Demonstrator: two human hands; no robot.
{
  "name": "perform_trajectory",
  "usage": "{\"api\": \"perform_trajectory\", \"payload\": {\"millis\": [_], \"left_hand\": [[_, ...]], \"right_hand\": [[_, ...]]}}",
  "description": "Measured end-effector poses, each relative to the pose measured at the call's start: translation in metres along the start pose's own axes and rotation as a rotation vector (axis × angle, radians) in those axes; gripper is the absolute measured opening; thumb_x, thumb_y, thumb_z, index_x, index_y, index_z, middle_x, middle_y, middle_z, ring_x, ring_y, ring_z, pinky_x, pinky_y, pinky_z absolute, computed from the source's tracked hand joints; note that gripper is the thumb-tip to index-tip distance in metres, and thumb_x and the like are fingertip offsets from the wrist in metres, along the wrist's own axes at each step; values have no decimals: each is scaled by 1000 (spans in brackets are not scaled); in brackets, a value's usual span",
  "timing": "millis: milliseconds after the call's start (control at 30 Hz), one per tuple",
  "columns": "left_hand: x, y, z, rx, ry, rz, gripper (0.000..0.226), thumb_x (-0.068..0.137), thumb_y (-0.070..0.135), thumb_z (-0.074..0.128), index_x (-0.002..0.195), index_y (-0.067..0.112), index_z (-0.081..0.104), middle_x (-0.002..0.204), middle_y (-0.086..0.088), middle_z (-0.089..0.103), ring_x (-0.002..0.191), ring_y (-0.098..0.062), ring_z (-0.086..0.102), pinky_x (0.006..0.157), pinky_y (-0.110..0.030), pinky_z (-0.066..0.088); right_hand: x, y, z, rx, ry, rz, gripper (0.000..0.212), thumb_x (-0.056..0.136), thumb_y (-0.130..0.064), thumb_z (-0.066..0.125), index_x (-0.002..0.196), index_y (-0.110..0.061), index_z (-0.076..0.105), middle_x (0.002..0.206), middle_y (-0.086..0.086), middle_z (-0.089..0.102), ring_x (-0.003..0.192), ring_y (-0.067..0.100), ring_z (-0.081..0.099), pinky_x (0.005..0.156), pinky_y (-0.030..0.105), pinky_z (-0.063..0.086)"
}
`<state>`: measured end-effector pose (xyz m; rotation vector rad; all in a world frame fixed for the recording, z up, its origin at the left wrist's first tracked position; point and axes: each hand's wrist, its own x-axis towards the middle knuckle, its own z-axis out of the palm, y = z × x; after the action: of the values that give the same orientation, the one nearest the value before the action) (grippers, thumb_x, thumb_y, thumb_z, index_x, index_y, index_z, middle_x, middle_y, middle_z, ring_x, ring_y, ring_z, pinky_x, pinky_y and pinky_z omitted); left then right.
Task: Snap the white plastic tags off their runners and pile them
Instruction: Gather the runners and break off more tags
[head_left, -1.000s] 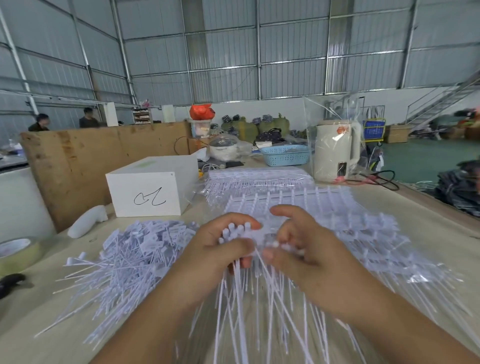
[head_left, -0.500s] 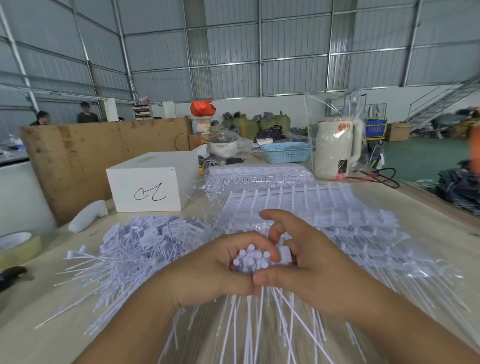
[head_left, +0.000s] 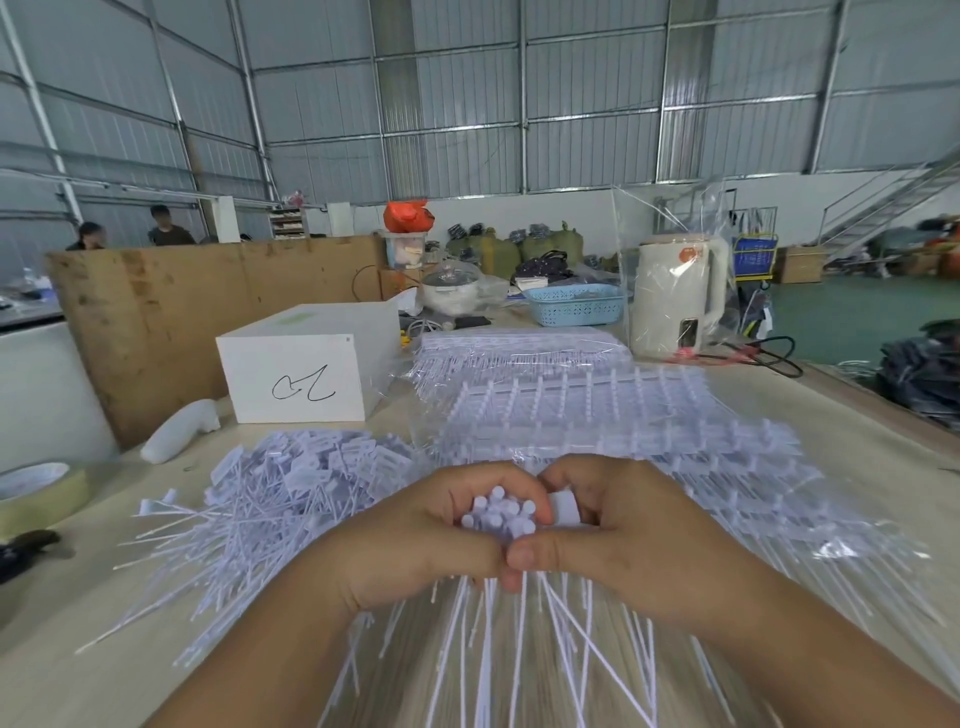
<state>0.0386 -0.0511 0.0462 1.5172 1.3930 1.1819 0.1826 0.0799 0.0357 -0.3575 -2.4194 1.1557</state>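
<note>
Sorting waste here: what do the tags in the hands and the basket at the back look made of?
Tags: likely moulded plastic, matt white, with thin tails that splay below the hands. Basket: probably plastic too, light blue, with an openwork lattice wall.

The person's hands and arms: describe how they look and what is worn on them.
Both the left hand and the right hand are bare: no gloves, rings or watch in view. The forearms are bare too, with no sleeve visible up to the frame's bottom edge.

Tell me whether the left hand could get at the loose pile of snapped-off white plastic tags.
Probably yes: the pile of white plastic tags lies open on that side, nothing between. But the left hand grips a bunch of tags, so it's occupied.
</note>
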Motion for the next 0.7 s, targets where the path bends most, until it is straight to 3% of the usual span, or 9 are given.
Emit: {"api": "perform_trajectory", "payload": {"millis": [200,333,433,500,633,700], "left_hand": [[0,1,1,52,-50,-54,41,68,-7,61,83,30,69,74,13,62,69,-2,54,64,-16,43],[-1,0,-1,24,-22,-42,32,75,-2,63,84,28,69,67,8,63,61,-8,58,64,-19,45],[0,-1,-2,14,28,-13,16,75,13,69,80,28,70,71,6,62,57,-12,58,62,-21,47],[1,-4,-4,26,75,1,18,76,9,68,79,26,70,71,3,61,57,-14,57,61,-23,46],[2,-6,-5,-26,105,44,11,75,13,73,81,23,71,73,4,62,57,-13,56,59,-23,47],[1,-6,-6,-46,90,52,10,73,19,75,82,24,72,73,5,63,57,-12,56,58,-23,46]], "right_hand": [[-3,-3,-3,-21,-65,-11,54,51,-54,87,97,-39,62,51,-25,53,48,-6,50,47,5,33],[-1,0,-6,37,-42,-1,63,44,-66,80,99,-46,59,54,-17,48,50,-2,45,50,13,31],[-1,0,-7,37,-26,-40,57,50,-65,77,101,-48,58,55,-15,48,51,-1,45,53,18,33],[-2,0,-7,-2,-3,-71,57,53,-67,72,105,-47,57,58,-14,51,52,-1,46,56,20,35],[-2,1,-6,-19,0,-110,45,73,-50,72,114,-44,53,62,-13,53,55,0,49,58,21,39],[-1,3,-6,3,2,-122,43,74,-48,70,113,-45,52,61,-13,53,55,1,49,57,21,39]]}}
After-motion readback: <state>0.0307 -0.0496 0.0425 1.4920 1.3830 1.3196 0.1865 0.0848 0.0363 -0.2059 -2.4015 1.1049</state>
